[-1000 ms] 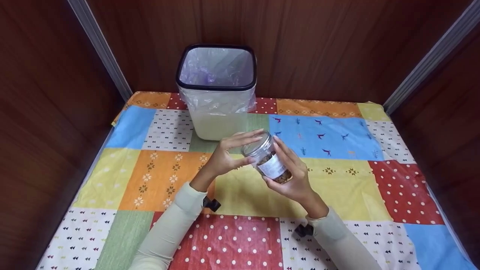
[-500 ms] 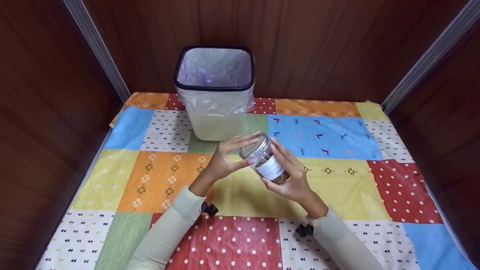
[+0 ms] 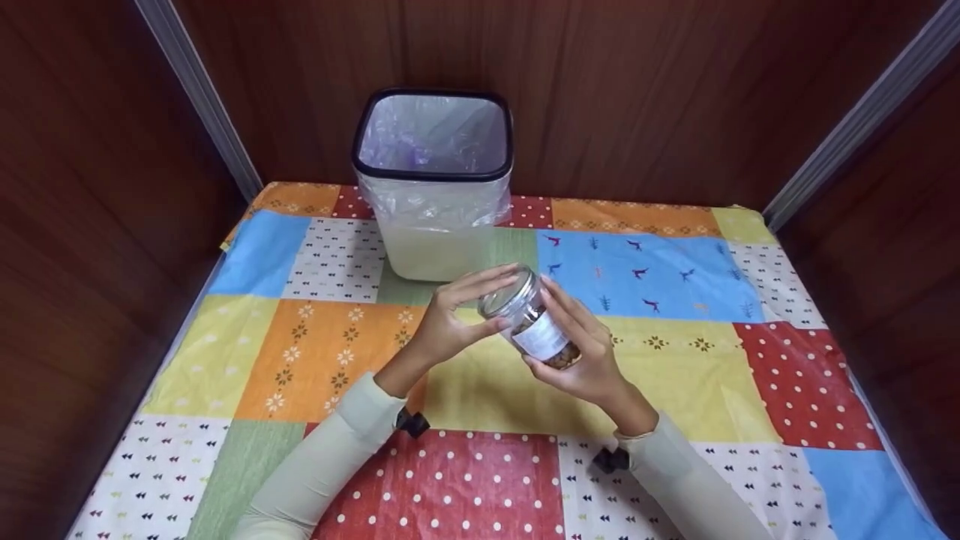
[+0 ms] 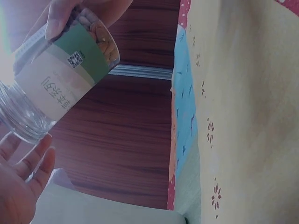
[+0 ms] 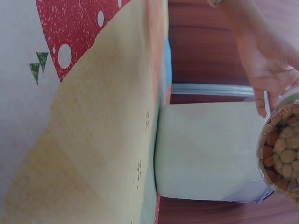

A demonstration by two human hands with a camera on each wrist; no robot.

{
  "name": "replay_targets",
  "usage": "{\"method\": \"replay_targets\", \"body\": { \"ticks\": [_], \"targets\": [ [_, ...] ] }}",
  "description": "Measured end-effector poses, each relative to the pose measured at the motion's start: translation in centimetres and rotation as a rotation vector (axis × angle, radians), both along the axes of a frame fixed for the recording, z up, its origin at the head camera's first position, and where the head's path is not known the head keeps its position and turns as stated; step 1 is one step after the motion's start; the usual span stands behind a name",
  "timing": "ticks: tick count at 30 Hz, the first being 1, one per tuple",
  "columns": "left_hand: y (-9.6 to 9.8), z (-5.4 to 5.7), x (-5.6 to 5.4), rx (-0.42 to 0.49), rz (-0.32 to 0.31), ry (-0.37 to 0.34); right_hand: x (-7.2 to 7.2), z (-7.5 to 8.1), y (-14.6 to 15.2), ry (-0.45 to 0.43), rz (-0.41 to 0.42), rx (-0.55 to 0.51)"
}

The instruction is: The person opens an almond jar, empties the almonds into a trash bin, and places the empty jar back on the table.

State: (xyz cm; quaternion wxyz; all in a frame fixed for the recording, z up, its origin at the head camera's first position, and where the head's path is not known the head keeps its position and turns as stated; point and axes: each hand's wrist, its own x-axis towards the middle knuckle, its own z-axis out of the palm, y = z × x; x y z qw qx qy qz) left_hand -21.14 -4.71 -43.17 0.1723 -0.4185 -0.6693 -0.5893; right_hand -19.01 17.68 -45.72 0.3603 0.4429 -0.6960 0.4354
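A clear jar [image 3: 541, 334], part-filled with almonds [image 5: 286, 151], is held tilted above the tablecloth, its mouth end up and to the left. In the left wrist view its label [image 4: 56, 79] is white and green with a QR code. My right hand [image 3: 586, 346] grips the jar's body, thumb below and fingers along the upper side. My left hand [image 3: 451, 316] spans the clear mouth end [image 3: 504, 298] between thumb and fingers. Whether a separate lid sits there is hard to tell.
A pale bin [image 3: 439, 244] with a dark rim and a plastic liner stands at the back, just beyond the hands. A patchwork cloth [image 3: 675, 375] covers the table. Dark wood panels [image 3: 637, 97] close off the back and both sides.
The jar and both hands have shifted very slightly left since a second ago. The hold of each hand on the jar looks the same.
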Motion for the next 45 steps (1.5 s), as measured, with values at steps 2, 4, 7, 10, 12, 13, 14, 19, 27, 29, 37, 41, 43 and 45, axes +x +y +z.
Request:
{"method": "replay_targets", "body": {
  "ticks": [2, 4, 7, 10, 12, 13, 14, 19, 27, 29, 37, 41, 43, 45],
  "targets": [
    [0.1, -0.1, 0.1, -0.001, 0.018, 0.002, -0.3, -0.7, 0.2, 0.0, -0.006, 0.006],
    [0.2, -0.6, 0.0, -0.001, 0.04, 0.001, -0.7, -1.3, 0.5, 0.0, -0.012, 0.012],
    [0.5, -1.6, -0.6, 0.003, 0.07, -0.004, -1.0, -1.9, 0.7, 0.001, -0.018, 0.019],
    [0.5, -2.5, -0.9, 0.008, 0.103, -0.014, -1.2, -2.1, 0.8, -0.003, -0.019, 0.023],
    [0.5, -2.8, -0.9, 0.012, 0.124, -0.015, -1.2, -2.2, 0.8, -0.006, -0.017, 0.027],
    [0.5, -2.9, -0.8, 0.014, 0.133, -0.015, -1.2, -2.2, 0.8, -0.005, -0.016, 0.028],
    [0.5, -2.9, -0.8, 0.015, 0.144, -0.014, -1.2, -2.1, 0.8, -0.006, -0.016, 0.029],
    [0.6, -2.8, -0.5, 0.012, 0.177, -0.012, -1.1, -2.0, 0.8, -0.015, -0.011, 0.026],
    [0.1, -2.9, -0.2, -0.002, 0.173, -0.055, -1.0, -1.9, 0.8, -0.03, 0.006, 0.016],
    [-0.1, -3.0, -0.4, 0.007, 0.156, -0.057, -0.9, -1.9, 0.8, -0.041, 0.01, 0.007],
    [-1.1, -3.0, -1.4, 0.039, -0.049, -0.005, -0.6, -1.9, 0.9, -0.058, 0.044, -0.021],
    [-1.4, -1.9, -0.9, 0.03, -0.141, 0.013, -0.5, -2.0, 0.9, -0.068, 0.05, -0.019],
    [-1.4, -1.4, -0.6, 0.021, -0.17, 0.026, -0.4, -2.0, 0.9, -0.072, 0.048, -0.021],
    [-1.4, -1.1, -0.4, 0.018, -0.196, 0.052, -0.3, -2.2, 0.9, -0.074, 0.04, -0.022]
  ]
}}
